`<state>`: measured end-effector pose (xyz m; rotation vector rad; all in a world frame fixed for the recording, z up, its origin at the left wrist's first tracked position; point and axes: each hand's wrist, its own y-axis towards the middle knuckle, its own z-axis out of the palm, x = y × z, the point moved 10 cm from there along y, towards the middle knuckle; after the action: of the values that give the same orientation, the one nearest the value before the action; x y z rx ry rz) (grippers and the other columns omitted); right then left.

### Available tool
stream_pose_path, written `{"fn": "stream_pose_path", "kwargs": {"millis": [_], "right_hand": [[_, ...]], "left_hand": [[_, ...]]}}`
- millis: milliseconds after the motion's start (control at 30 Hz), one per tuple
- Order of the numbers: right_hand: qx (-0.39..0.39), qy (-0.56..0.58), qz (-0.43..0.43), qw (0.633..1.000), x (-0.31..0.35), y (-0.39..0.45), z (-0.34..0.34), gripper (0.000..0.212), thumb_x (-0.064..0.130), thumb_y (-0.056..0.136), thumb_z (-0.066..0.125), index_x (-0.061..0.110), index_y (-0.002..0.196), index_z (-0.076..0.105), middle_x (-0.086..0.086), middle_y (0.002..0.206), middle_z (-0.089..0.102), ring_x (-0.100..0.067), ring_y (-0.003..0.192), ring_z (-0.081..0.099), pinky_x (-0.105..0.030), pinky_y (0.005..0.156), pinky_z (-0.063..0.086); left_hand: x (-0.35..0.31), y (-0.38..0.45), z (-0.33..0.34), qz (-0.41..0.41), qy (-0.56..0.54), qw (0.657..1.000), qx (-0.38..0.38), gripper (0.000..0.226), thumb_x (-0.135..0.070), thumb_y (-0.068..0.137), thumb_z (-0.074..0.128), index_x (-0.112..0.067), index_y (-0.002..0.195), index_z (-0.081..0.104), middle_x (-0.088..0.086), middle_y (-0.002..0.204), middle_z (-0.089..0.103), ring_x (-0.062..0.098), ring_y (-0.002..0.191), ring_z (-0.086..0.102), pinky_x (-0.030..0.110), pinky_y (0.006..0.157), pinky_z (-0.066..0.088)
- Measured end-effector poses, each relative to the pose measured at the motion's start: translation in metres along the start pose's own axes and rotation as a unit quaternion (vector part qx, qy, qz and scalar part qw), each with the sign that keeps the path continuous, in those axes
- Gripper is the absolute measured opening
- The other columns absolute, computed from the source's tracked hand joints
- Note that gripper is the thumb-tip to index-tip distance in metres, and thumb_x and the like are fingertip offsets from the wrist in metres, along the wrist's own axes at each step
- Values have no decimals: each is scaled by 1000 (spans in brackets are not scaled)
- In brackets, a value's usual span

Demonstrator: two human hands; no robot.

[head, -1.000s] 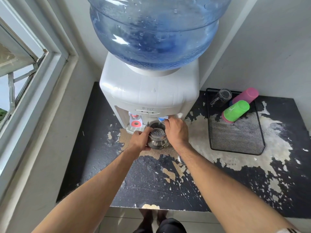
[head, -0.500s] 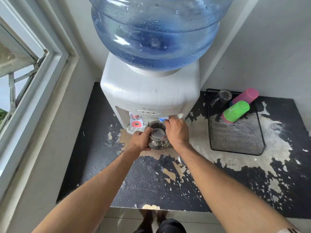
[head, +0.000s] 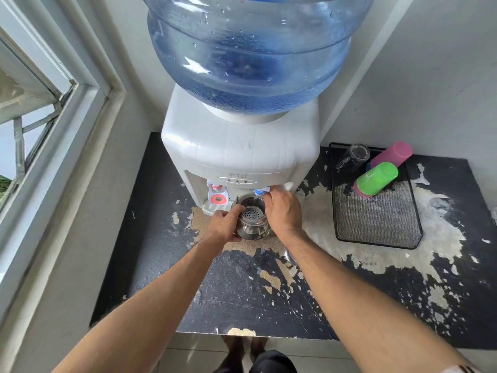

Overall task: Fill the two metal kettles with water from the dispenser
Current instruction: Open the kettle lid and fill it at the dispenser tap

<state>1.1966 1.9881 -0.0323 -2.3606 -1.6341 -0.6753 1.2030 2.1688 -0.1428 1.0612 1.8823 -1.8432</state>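
Note:
A white water dispenser [head: 236, 154] with a big blue bottle [head: 250, 49] stands at the back of the worn black counter [head: 242, 292]. A small metal kettle [head: 252, 224] with a perforated strainer in its mouth sits under the blue tap [head: 259, 191]. My left hand [head: 224, 226] grips the kettle's left side. My right hand [head: 283, 214] is against its right side, fingers reaching up to the blue tap. A second bit of shiny metal [head: 290, 257] peeks out under my right forearm, mostly hidden.
A red tap [head: 218, 197] is left of the blue one. A black mesh tray [head: 376, 211] at the right holds a green cup [head: 377, 177], a pink cup [head: 395, 154] and a clear glass [head: 353, 156]. A window frame [head: 67, 117] lines the left wall.
Hands and kettle stay in the same place under the blue tap. The view has shifted very slightly.

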Motion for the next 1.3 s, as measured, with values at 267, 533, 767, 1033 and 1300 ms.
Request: {"fn": "stream_pose_path", "kwargs": {"millis": [267, 533, 767, 1033, 1300], "right_hand": [[-1, 1, 1, 1000, -1, 0, -1, 18, 21, 100, 57, 9, 94, 69, -8, 77, 71, -25, 63, 69, -58, 87, 56], [-4, -6, 0, 1000, -1, 0, -1, 17, 19, 99, 58, 8, 92, 69, -10, 80, 72, -27, 65, 70, -58, 88, 55], [-4, -7, -10, 1000, 0, 0, 0, 16, 20, 99, 58, 8, 96, 69, -9, 83, 72, -27, 66, 70, -60, 90, 54], [5, -1, -6, 1000, -3, 1, 2, 20, 24, 100, 56, 9, 98, 68, -7, 84, 72, -22, 65, 69, -58, 93, 54], [39, 24, -18, 999, -1, -6, 0, 25, 28, 102, 58, 6, 100, 69, -4, 73, 69, -12, 57, 59, -41, 71, 61]], "left_hand": [[2, 2, 1, -2, -3, 1000, 6, 56, -48, 93, 66, -4, 126, 55, 13, 104, 71, 24, 85, 74, 34, 61, 63], [4, 5, 1, -3, 0, 1000, 9, 59, -50, 92, 66, -4, 127, 55, 14, 108, 71, 25, 87, 74, 33, 60, 62], [4, 6, 2, 0, -7, 1000, 13, 57, -49, 92, 67, -4, 124, 58, 14, 107, 73, 26, 89, 75, 33, 61, 62], [5, 6, 2, 4, -3, 1000, 14, 57, -51, 91, 66, -4, 123, 58, 15, 108, 74, 27, 92, 76, 36, 66, 66], [4, 4, -1, 10, 12, 1000, 7, 54, -48, 92, 68, -5, 123, 56, 14, 105, 73, 23, 83, 76, 31, 60, 63]]}}
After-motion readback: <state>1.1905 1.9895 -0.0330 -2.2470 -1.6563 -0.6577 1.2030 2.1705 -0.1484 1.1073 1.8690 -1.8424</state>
